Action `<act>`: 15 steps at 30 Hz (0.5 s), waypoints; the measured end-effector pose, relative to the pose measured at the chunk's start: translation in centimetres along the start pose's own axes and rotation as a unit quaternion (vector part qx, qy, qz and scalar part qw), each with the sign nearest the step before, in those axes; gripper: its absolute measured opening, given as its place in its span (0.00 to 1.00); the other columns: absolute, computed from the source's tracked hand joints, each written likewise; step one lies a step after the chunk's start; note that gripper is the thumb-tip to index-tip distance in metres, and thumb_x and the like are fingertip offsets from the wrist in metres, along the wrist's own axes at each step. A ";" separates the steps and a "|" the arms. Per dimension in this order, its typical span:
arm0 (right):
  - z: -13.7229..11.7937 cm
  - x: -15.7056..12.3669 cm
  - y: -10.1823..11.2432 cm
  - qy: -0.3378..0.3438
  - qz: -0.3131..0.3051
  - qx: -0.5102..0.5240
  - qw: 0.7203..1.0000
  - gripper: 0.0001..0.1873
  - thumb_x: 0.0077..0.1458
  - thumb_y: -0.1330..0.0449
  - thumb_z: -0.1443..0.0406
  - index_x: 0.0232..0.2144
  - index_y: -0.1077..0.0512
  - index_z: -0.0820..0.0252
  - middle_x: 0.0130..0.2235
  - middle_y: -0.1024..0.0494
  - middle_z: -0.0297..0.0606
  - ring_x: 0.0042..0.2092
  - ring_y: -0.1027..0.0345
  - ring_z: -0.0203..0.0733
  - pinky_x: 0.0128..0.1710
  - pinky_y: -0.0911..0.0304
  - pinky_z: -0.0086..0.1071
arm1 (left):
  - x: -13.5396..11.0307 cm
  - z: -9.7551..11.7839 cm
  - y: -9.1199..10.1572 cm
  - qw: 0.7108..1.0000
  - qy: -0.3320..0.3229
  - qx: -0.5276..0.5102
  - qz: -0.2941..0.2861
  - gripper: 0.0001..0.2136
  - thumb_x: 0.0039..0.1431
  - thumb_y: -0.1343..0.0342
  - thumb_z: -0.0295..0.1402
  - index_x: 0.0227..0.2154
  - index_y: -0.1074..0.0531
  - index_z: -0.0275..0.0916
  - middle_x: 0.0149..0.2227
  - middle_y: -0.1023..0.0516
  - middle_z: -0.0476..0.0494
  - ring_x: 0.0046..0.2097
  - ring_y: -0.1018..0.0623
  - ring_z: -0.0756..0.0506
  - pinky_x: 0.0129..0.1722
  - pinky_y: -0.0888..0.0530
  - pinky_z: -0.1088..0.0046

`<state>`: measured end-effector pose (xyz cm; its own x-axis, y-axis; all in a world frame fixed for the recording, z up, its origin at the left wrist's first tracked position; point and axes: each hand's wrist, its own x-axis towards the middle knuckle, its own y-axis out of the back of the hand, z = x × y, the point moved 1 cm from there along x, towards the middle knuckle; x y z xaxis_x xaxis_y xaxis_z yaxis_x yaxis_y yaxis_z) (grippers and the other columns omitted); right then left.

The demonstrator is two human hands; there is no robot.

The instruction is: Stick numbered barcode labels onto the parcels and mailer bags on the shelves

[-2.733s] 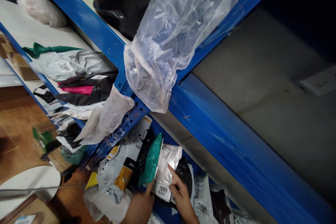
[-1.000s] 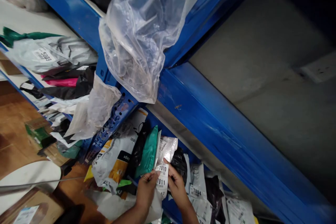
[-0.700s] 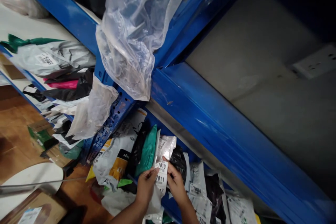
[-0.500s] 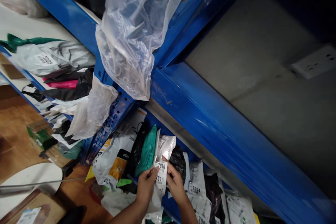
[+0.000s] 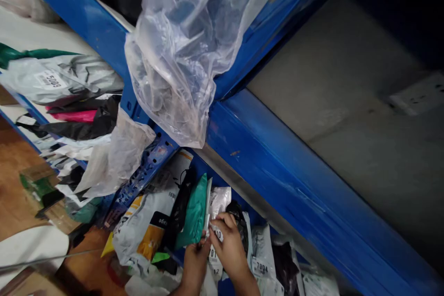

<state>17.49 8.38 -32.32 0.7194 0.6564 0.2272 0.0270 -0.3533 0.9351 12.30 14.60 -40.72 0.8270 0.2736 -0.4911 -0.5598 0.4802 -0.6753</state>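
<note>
A strip of white number labels (image 5: 213,266) hangs between my two hands, its printed numbers partly covered by fingers. My right hand (image 5: 231,245) is closed over the strip's upper part, thumb and fingers pinched at the top label. Lower and to the left, my left hand (image 5: 196,259) is closed with its fingertips at the strip's left edge. Just behind the hands stands a silvery-white mailing bag (image 5: 219,199). A teal bag (image 5: 194,210) leans at their left, and a black bag (image 5: 239,217) sits to the right.
A blue shelf beam (image 5: 294,171) slants above the row of parcels. Clear plastic bags (image 5: 180,64) hang from the blue upright. A grey parcel labelled 5009 (image 5: 52,81) lies on the left shelf; a parcel labelled 7004 (image 5: 260,249) stands at right. A white round surface (image 5: 31,249) is lower left.
My right hand has moved up and left over the strip, covering the top label. My left hand has shifted slightly down. The view has moved a little, so the shelf parts sit lower.
</note>
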 end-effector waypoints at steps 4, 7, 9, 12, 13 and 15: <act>0.7 0.3 0.4 0.007 -0.019 0.022 1.000 0.07 0.55 0.43 0.69 0.38 0.31 0.57 0.40 0.27 0.41 0.43 0.31 0.44 0.43 0.33 0.35 | 0.4 -0.3 0.2 0.999 -0.004 0.052 -0.001 0.22 0.30 0.34 0.52 0.19 0.24 0.35 0.22 0.22 0.43 0.34 0.23 0.40 0.35 0.27 0.70; 1.2 0.4 0.7 0.010 -0.036 0.028 0.999 0.05 0.57 0.45 0.68 0.37 0.31 0.57 0.40 0.27 0.41 0.43 0.31 0.43 0.43 0.33 0.34 | 0.9 -1.1 0.5 0.997 -0.005 0.075 0.007 0.25 0.34 0.37 0.54 0.24 0.23 0.34 0.25 0.20 0.41 0.34 0.23 0.39 0.34 0.26 0.69; 1.5 0.5 0.7 0.007 -0.044 0.030 0.999 0.04 0.58 0.45 0.68 0.36 0.32 0.57 0.39 0.27 0.40 0.43 0.31 0.43 0.43 0.34 0.34 | 1.3 -1.6 0.7 0.996 -0.016 0.082 0.013 0.26 0.35 0.38 0.56 0.26 0.23 0.34 0.26 0.20 0.41 0.34 0.23 0.39 0.35 0.26 0.69; 1.8 0.6 0.4 -0.007 -0.051 0.027 0.998 0.03 0.57 0.45 0.69 0.34 0.33 0.57 0.38 0.27 0.39 0.42 0.31 0.43 0.42 0.35 0.34 | 1.7 -2.2 0.9 0.996 -0.017 0.083 0.011 0.27 0.36 0.38 0.57 0.27 0.23 0.34 0.26 0.20 0.41 0.35 0.23 0.39 0.37 0.27 0.70; 1.8 0.6 0.3 -0.012 -0.051 0.025 0.998 0.04 0.56 0.45 0.70 0.33 0.33 0.57 0.38 0.27 0.39 0.42 0.32 0.43 0.42 0.35 0.34 | 1.8 -2.3 0.9 0.996 -0.015 0.084 0.008 0.27 0.37 0.39 0.57 0.26 0.24 0.34 0.25 0.21 0.41 0.35 0.23 0.39 0.36 0.27 0.70; 1.8 0.6 0.2 -0.020 -0.049 0.024 0.998 0.05 0.56 0.45 0.71 0.34 0.32 0.57 0.38 0.27 0.39 0.42 0.32 0.44 0.43 0.36 0.34 | 1.8 -2.5 0.9 0.996 -0.012 0.083 0.008 0.26 0.37 0.39 0.57 0.24 0.24 0.34 0.24 0.21 0.42 0.34 0.23 0.40 0.37 0.27 0.71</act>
<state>19.15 7.48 -32.51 0.7385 0.6627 0.1243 0.1309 -0.3217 0.9377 13.18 13.47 -43.61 0.8202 0.3005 -0.4868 -0.5582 0.6068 -0.5658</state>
